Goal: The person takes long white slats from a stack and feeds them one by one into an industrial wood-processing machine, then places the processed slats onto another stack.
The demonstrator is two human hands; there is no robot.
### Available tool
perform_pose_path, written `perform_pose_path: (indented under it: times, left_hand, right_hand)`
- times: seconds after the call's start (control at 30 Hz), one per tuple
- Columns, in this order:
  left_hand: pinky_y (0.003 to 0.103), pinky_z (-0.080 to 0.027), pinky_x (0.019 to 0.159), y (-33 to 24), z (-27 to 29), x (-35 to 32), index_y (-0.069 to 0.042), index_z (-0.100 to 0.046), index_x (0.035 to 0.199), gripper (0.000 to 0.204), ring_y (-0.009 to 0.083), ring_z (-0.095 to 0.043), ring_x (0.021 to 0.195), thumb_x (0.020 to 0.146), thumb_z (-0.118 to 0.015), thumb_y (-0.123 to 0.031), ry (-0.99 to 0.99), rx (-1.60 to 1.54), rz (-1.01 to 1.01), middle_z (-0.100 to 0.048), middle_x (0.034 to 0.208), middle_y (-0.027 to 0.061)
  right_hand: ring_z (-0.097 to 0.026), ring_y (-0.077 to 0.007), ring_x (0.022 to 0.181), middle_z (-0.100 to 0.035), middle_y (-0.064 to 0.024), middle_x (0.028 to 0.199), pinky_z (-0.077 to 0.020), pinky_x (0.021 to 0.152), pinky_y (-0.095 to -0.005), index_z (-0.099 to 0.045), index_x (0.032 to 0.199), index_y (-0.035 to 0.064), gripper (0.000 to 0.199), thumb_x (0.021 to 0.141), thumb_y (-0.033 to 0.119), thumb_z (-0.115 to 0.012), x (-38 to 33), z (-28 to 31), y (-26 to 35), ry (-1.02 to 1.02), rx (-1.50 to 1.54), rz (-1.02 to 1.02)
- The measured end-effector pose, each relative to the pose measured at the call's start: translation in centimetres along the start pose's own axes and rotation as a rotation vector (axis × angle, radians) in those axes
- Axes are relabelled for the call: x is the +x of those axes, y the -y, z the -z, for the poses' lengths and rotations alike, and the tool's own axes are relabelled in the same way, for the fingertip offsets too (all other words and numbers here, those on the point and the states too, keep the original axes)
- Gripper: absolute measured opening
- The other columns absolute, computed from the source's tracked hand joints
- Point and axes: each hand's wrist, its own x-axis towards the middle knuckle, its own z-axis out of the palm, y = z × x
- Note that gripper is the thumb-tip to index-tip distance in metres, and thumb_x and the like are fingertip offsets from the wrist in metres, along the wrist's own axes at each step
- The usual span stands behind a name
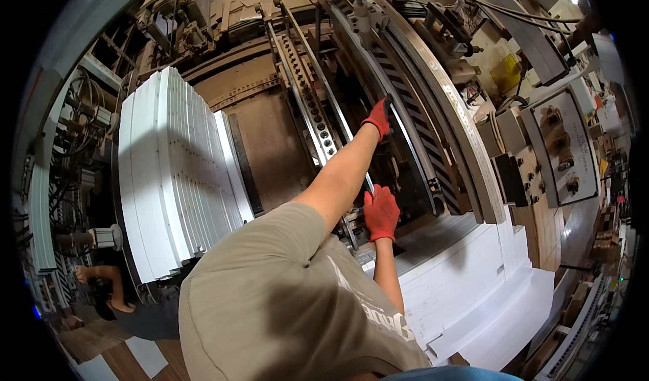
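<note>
Person at a machine with long parallel rails. The red-gloved left hand (378,119) reaches far in, at the near edge of the long grey bar (405,134); whether its grip is closed on anything, I cannot tell. The red-gloved right hand (382,212), fingers curled, lies nearer the body at the lower end of the narrow metal strip (323,77); its hold is hidden from view. The strip runs beside the perforated rail (309,111). Left: stacked white panels (182,171). Lower right: white sheets (466,280).
</note>
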Motion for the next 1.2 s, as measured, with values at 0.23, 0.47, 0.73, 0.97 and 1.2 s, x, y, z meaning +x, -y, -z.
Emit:
perform_pose_path:
  times: [0.23,0.47,0.73,0.97,1.2]
  left_hand:
    - [0.062,-0.020,0.103,-0.3,-0.2,-0.7,-0.026,-0.035,0.143,0.078,0.0326,-0.026,0.135,0.078,-0.060,-0.062,0.026,0.033,0.096,-0.024,0.152,0.0092]
    - [0.050,-0.048,0.079,0.2,0.1,1.3,-0.019,-0.061,0.111,0.043,0.0271,-0.054,0.092,0.085,-0.059,-0.053,0.067,0.047,0.069,-0.060,0.107,0.0059]
    - [0.052,-0.042,0.083,1.0,0.2,1.6,-0.021,-0.055,0.118,0.051,0.0288,-0.049,0.100,0.082,-0.060,-0.056,0.020,0.125,-0.042,-0.052,0.119,0.0034]
    - [0.055,-0.037,0.085,-1.3,4.6,4.1,-0.022,-0.059,0.109,0.052,0.0285,-0.046,0.100,0.077,-0.059,-0.063,0.039,0.021,0.016,-0.053,0.113,0.0058]
    - [0.044,-0.045,0.073,-2.3,2.2,1.6,-0.018,-0.058,0.101,0.047,0.0247,-0.054,0.084,0.082,-0.055,-0.061,-0.015,0.197,-0.034,-0.059,0.094,0.0063]
  right_hand:
    - [-0.056,-0.0322,0.086,-0.055,-0.0104,0.090,-0.0476,0.069,-0.0455,-0.055,0.091,0.0098,0.020,0.086,0.029,-0.058,0.0,0.1,-0.1,-0.005,0.010,-0.022]
    - [-0.057,-0.0318,0.088,-0.055,-0.0100,0.090,-0.0484,0.070,-0.0450,-0.055,0.093,0.0101,0.020,0.085,0.028,-0.059,0.0,0.2,-0.3,-0.022,0.018,-0.042]
    - [-0.058,-0.0315,0.087,-0.056,-0.0104,0.090,-0.0496,0.069,-0.0446,-0.056,0.093,0.0106,0.021,0.084,0.028,-0.061,0.1,0.3,-0.3,-0.002,0.005,-0.061]
    - [-0.059,-0.0327,0.086,-0.057,-0.0115,0.090,-0.0498,0.069,-0.0461,-0.057,0.093,0.0102,0.021,0.082,0.027,-0.062,-0.2,0.4,1.5,-0.027,0.111,0.017]
    - [-0.059,-0.0328,0.086,-0.058,-0.0121,0.091,-0.0497,0.072,-0.0450,-0.057,0.094,0.0095,0.022,0.083,0.028,-0.059,0.0,1.0,1.2,-0.031,0.148,-0.013]
